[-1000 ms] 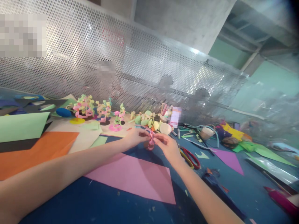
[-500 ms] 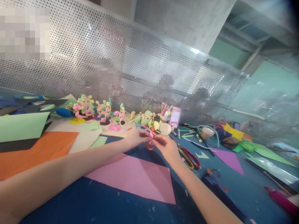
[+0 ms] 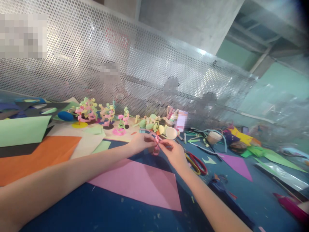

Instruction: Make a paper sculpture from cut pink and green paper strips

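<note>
A small looped pink paper strip (image 3: 156,149) is pinched between my two hands, above the blue table (image 3: 116,211). My left hand (image 3: 143,143) grips it from the left with closed fingertips. From the right, my right hand (image 3: 172,151) pinches the same strip with thumb and forefinger. The strip's lower loop hangs below the fingertips. Nearer to me, a large pink paper sheet (image 3: 142,185) lies flat, partly under my left forearm. Scissors with red and yellow handles (image 3: 196,163) lie just right of my right hand.
Curly paper plants (image 3: 87,111) stand at the back left, near orange paper (image 3: 41,154) and light green paper (image 3: 24,130). Behind the hands are a white cup (image 3: 171,132) and leaf shapes. A purple sheet (image 3: 238,166) and a dark blue tool (image 3: 227,199) lie right. A perforated metal screen (image 3: 145,64) rises behind.
Both hands stay almost in place. The pink strip has shifted very slightly between the fingertips.
</note>
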Demonstrator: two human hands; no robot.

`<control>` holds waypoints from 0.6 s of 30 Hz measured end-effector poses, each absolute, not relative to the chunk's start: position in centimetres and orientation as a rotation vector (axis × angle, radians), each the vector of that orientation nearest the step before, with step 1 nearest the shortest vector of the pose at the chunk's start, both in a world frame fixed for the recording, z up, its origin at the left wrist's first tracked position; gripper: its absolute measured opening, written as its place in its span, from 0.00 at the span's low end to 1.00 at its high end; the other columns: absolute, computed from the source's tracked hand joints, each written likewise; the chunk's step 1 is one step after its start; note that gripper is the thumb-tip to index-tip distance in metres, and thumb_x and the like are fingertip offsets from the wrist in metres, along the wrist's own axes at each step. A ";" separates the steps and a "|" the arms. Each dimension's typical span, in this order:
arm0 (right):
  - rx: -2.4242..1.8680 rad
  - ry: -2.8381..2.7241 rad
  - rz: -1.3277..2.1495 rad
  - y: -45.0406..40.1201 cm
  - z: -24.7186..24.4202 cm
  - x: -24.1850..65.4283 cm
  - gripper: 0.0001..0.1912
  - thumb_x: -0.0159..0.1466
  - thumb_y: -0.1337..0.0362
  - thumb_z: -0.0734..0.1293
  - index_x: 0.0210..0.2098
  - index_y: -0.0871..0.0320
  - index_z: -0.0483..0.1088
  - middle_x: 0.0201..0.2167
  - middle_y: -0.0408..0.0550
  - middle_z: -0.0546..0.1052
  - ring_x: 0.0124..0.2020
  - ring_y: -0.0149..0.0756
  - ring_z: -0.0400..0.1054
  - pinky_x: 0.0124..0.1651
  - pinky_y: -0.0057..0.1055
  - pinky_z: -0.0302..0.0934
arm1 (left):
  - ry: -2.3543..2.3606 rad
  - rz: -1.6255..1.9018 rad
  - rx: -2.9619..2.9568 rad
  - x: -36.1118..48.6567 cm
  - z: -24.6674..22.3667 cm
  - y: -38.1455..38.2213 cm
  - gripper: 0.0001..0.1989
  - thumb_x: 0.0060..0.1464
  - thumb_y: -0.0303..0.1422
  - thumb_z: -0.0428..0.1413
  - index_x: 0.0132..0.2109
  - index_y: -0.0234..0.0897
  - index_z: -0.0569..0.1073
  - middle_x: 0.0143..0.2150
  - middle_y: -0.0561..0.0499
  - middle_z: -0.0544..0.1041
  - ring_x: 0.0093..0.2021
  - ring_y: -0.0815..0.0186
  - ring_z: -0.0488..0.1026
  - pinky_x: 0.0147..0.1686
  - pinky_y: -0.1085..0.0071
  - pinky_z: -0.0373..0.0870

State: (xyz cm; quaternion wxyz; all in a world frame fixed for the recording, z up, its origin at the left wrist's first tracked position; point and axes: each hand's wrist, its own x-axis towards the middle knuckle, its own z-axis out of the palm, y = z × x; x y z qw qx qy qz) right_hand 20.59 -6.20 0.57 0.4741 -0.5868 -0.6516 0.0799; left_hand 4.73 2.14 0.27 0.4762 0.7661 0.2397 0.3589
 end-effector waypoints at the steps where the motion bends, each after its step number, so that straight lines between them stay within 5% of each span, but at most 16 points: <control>1: -1.439 -1.594 0.192 -6.2 0.7 20.7 0.08 0.57 0.60 0.64 0.32 0.56 0.73 0.31 0.47 0.78 0.32 0.38 0.72 0.38 0.32 0.65 | 0.595 0.889 1.879 4.7 0.3 2.2 0.08 0.47 0.35 0.58 0.31 0.34 0.76 0.30 0.50 0.79 0.33 0.64 0.75 0.37 0.70 0.69; 18: -1.562 -1.574 0.143 -6.6 1.2 21.8 0.10 0.58 0.58 0.63 0.30 0.57 0.73 0.29 0.47 0.78 0.29 0.37 0.70 0.35 0.32 0.63 | 0.788 1.066 2.001 4.2 0.0 2.8 0.11 0.48 0.38 0.57 0.34 0.35 0.77 0.34 0.49 0.78 0.34 0.63 0.73 0.37 0.68 0.68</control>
